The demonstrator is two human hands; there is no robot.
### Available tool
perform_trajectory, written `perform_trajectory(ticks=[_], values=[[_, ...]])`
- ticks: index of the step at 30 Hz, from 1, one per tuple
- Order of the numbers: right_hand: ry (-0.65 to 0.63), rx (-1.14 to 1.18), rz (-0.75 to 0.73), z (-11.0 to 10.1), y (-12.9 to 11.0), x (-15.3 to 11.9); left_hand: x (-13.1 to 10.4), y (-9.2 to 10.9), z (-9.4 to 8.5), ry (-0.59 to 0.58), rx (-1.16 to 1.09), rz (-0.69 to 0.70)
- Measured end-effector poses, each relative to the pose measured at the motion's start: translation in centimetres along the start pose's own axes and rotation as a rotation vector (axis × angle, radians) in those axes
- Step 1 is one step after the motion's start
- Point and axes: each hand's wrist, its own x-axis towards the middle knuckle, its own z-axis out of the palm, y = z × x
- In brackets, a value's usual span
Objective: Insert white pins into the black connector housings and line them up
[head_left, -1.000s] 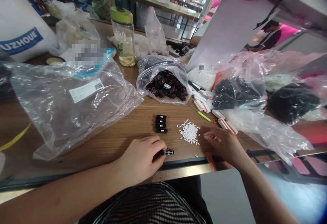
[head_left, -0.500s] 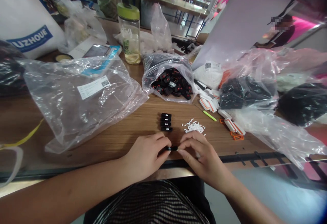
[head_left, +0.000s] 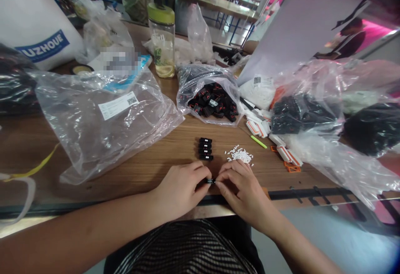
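Close to the table's front edge, my left hand (head_left: 184, 184) is closed in a pinch on a small black connector housing (head_left: 210, 181), whose end face shows a grid of cavities. My right hand (head_left: 243, 190) is also pinched, thumb and forefinger tips right against the housing's right side. Whatever sits between those right fingertips is too small to make out. Just beyond the hands, several black connector housings (head_left: 205, 151) with white dots lie stacked in a short row. Beside them is a loose pile of tiny white pieces (head_left: 240, 155), partly behind my right fingers.
An opened clear bag (head_left: 215, 118) of black and red connectors lies behind the row. A large clear bag (head_left: 81, 140) covers the left. A bottle (head_left: 164, 53) stands behind. To the right are a yellow-green stick (head_left: 258, 141), white-orange parts (head_left: 289, 156) and more bags.
The right fingertips have come closer to the left ones, and the housing is turned so its grid face shows more. The whole view has shifted slightly.
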Motion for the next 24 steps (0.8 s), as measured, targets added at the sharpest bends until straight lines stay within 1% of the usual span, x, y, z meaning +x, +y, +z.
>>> perform_trajectory(ticks=[4, 8, 11, 16, 19, 21, 22, 24], values=[[0.017, -0.077, -0.042, 0.0, -0.3, -0.1, 0.0, 0.0, 0.0, -0.006, 0.0, -0.009], [0.099, -0.177, -0.129, -0.2, -0.6, -0.2, 0.0, -0.1, 0.1, 0.006, -0.015, -0.017], [0.141, -0.198, -0.159, -0.1, -0.3, -0.5, 0.0, 0.0, 0.1, 0.018, -0.024, -0.017], [0.179, -0.286, -0.214, 0.8, -0.4, -1.3, 0.0, 0.0, 0.1, 0.013, -0.016, -0.027], [0.169, -0.282, -0.227, 0.8, -0.3, -1.4, 0.0, 0.0, 0.1, 0.002, -0.009, -0.035], [0.154, -0.221, -0.185, 0.0, 0.5, -0.8, 0.0, 0.0, 0.1, 0.001, -0.012, -0.035], [0.162, -0.192, -0.138, -0.7, 1.3, -0.4, 0.0, 0.0, 0.1, 0.004, -0.014, -0.034], [0.209, -0.189, 0.012, -2.3, 3.5, 0.8, 0.0, 0.0, 0.1, 0.011, -0.016, -0.031]])
